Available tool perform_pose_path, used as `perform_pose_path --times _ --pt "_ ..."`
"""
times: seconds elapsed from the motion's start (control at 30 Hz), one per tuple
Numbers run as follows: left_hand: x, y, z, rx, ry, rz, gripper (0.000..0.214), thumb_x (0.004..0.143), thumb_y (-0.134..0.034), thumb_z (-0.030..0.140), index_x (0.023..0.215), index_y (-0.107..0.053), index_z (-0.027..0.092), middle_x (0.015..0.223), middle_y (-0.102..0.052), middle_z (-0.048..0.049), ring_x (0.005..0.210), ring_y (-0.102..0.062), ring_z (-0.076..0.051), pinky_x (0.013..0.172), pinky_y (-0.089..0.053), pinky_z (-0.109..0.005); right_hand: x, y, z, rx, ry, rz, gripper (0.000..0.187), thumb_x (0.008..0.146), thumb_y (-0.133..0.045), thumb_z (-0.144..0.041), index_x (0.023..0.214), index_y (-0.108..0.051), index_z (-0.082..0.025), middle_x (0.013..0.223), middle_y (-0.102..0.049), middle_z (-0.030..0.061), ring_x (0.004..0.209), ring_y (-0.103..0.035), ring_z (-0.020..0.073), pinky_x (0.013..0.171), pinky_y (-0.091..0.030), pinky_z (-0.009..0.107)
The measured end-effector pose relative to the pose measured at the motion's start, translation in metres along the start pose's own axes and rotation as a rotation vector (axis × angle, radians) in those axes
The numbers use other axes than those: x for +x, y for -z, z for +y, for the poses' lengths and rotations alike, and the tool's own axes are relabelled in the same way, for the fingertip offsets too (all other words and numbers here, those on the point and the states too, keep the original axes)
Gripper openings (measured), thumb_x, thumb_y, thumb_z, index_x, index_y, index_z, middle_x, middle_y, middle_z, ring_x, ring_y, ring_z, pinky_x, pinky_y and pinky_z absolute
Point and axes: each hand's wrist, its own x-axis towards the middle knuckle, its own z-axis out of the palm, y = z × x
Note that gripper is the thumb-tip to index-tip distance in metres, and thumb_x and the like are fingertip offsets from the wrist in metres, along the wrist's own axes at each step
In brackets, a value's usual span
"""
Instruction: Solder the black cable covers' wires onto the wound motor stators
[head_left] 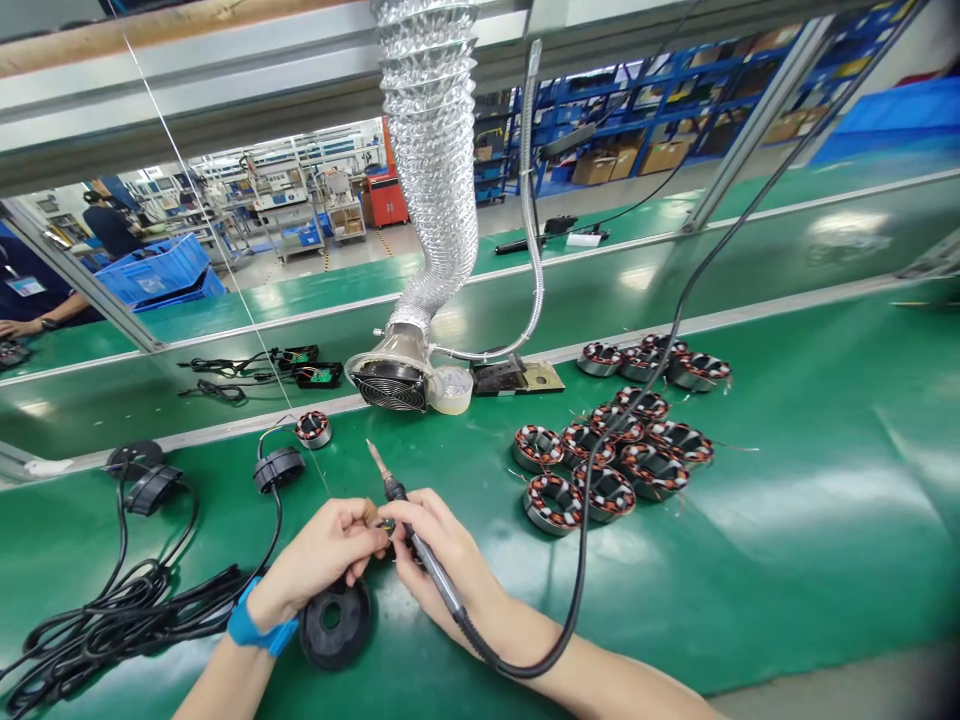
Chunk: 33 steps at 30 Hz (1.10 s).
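My right hand [442, 560] is closed round a soldering iron [409, 520], whose tip points up and away toward the fume fan; its black cord loops off to the right. My left hand [330, 555], with a blue wristband, pinches a small part [379, 518] between its fingertips, and the fingers of both hands meet on it. The part is too small to name. A black round fan housing [335, 625] lies on the green mat just below my left hand.
Several wound stator coils [607, 465] lie in a cluster to the right. A fume fan [390, 380] on a silver duct stands ahead. Black cables [112, 610] and black round parts [279, 468] lie left. One stator [313, 428] sits alone. Another person's arm [30, 320] shows far left.
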Motion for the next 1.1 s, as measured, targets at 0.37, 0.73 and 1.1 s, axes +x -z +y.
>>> perform_pose_path --times 0.37,0.73,1.1 --pt "0.000 0.003 -0.001 0.007 0.034 -0.005 0.027 0.080 -0.064 0.040 0.072 -0.058 0.015 0.048 -0.048 0.0067 0.040 -0.036 -0.006 0.046 -0.027 -0.020 -0.019 0.012 0.007 0.111 -0.086 0.088 0.038 0.088 -0.052 -0.004 0.119 -0.055 -0.026 0.098 -0.052 0.0029 0.081 -0.061 0.0113 0.080 -0.052 0.026" --pt "0.001 0.005 -0.003 0.004 0.046 -0.006 0.033 0.081 -0.065 0.046 0.075 -0.058 0.014 0.060 -0.056 0.0025 0.044 -0.038 -0.006 0.047 -0.030 -0.021 -0.013 0.008 0.009 0.087 -0.096 0.084 0.041 0.087 -0.053 -0.003 0.122 -0.054 -0.025 0.101 -0.050 0.0045 0.077 -0.060 0.0111 0.076 -0.054 0.026" --pt "0.000 0.000 0.000 0.112 0.044 0.016 0.038 0.083 -0.062 0.052 0.076 -0.058 0.015 0.061 -0.053 0.0029 0.046 -0.041 -0.007 0.046 -0.031 -0.021 -0.014 0.003 0.009 0.091 -0.146 0.158 0.041 0.087 -0.054 -0.004 0.122 -0.053 -0.025 0.105 -0.049 0.0051 0.081 -0.061 0.0118 0.079 -0.055 0.027"
